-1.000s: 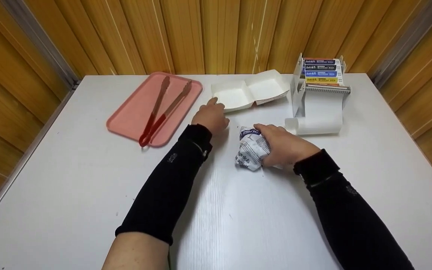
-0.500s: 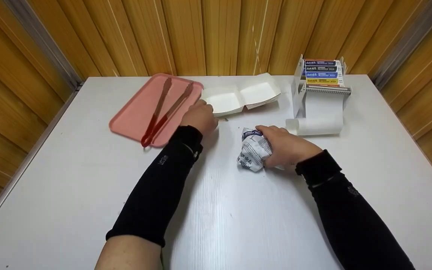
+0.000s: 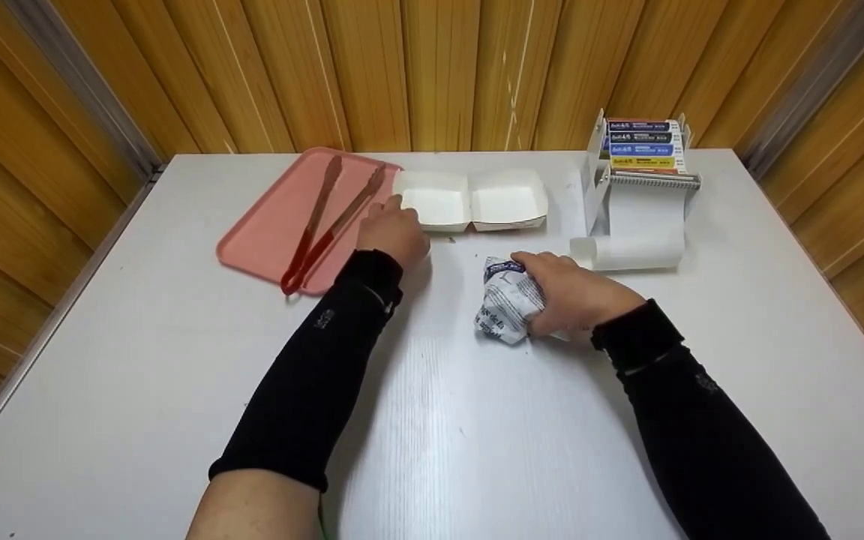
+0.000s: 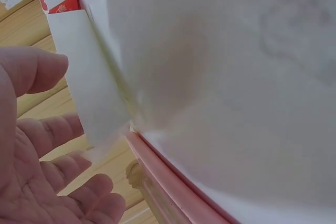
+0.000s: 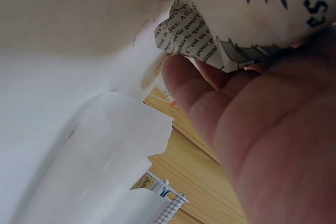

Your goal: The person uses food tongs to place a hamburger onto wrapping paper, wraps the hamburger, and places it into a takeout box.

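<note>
An open-lidded white burger box [image 3: 508,201] lies flat near the back of the table, its two halves side by side. My left hand [image 3: 394,231] is at its left end, fingers loosely bent. In the left wrist view, the fingers of my left hand [image 4: 58,150] reach the box wall [image 4: 86,77], with the thumb apart from it. My right hand [image 3: 580,292] grips the right side of a burger wrapped in newsprint-patterned paper [image 3: 505,300] on the table. Close up, the right wrist view shows its printed wrapper [image 5: 262,14] against my right hand [image 5: 262,129].
Left of the box, a pink tray [image 3: 259,217] carries red-handled tongs [image 3: 318,232]. At the back right stands a label dispenser [image 3: 642,150] with a curled white paper strip [image 3: 638,251] hanging to the table. A wood-panelled wall [image 3: 439,75] closes the back.
The burger box has slid left and turned from slanted to nearly straight, now close to the tray. My left hand moved left with it. My right hand and the wrapped burger stayed nearly still.
</note>
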### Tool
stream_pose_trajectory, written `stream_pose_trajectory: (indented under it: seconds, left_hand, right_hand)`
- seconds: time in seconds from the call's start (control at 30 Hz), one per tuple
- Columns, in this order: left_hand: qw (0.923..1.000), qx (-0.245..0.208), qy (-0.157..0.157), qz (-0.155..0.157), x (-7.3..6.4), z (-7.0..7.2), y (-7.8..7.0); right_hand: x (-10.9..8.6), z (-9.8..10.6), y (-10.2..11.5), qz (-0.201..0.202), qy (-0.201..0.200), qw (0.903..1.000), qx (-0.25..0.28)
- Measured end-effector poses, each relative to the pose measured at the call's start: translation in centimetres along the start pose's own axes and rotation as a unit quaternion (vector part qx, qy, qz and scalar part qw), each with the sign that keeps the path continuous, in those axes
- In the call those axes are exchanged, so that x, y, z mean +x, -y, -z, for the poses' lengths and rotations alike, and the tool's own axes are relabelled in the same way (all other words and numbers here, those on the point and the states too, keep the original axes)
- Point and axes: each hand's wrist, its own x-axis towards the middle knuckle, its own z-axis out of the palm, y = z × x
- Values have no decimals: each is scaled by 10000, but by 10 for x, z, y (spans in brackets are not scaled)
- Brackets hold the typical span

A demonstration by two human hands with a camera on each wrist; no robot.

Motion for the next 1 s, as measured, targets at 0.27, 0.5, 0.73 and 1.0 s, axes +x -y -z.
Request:
stream_pose_trajectory:
  seconds: [0.27,0.5,0.73,1.0]
  left_hand:
    - [9998,94,-37,-157,-3,-3,-2]
    - [9979,267,-115,-579,-8,-6,-7]
    - [9932,250,-163,-1122,-23,-8,-23]
    - [9894,-73,192,-1437,-47,-9,-47]
  right_hand:
    - [0,0,1,36,30,10000,-14]
    - [2,0,-1,235,-44,9997,-68]
    - [1,0,0,195,-58,9997,-107]
    - [-2,3,-2,32,-40,10000,-38]
